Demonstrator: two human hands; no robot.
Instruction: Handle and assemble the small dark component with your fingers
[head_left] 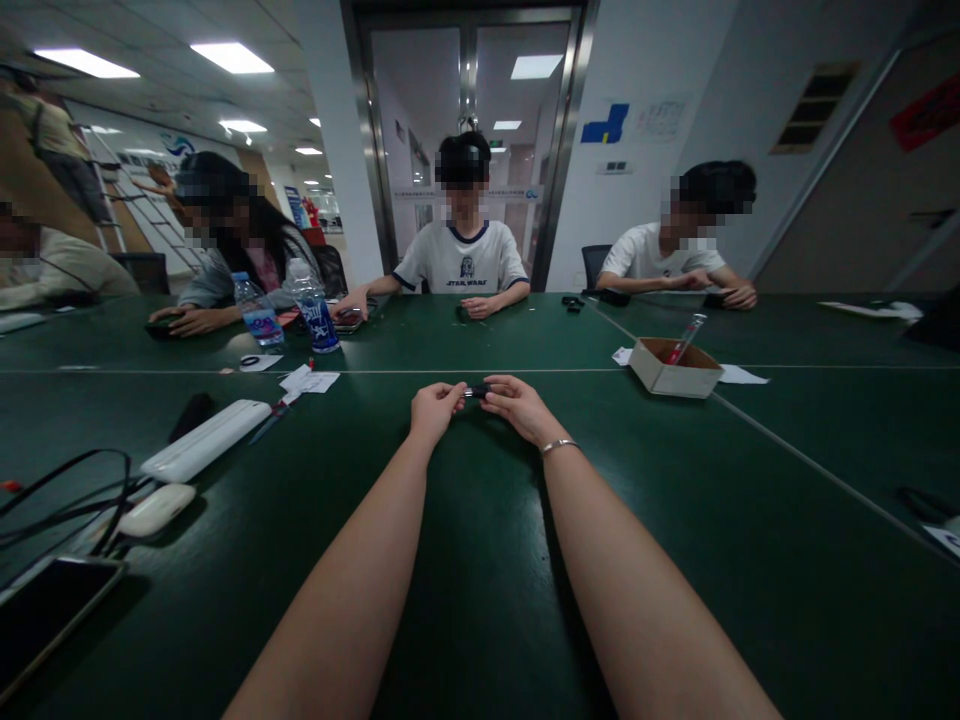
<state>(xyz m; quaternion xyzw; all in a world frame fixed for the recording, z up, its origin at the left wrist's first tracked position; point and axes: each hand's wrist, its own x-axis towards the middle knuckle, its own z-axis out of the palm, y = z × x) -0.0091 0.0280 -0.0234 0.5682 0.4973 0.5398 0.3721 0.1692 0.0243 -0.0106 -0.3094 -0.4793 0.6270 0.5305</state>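
Both my arms stretch out over a dark green table (480,560). My left hand (433,410) and my right hand (517,405) meet in the middle, each pinching one end of a small black object (477,391). The object is too small to name. The fingers of both hands are curled closed round it. A thin bracelet sits on my right wrist (559,446).
A cardboard box (673,368) with a red pen lies right of my hands. Two water bottles (315,308), paper slips, a white power strip (204,440), a white puck, cables and a phone (45,612) lie left. Several people sit along the far side.
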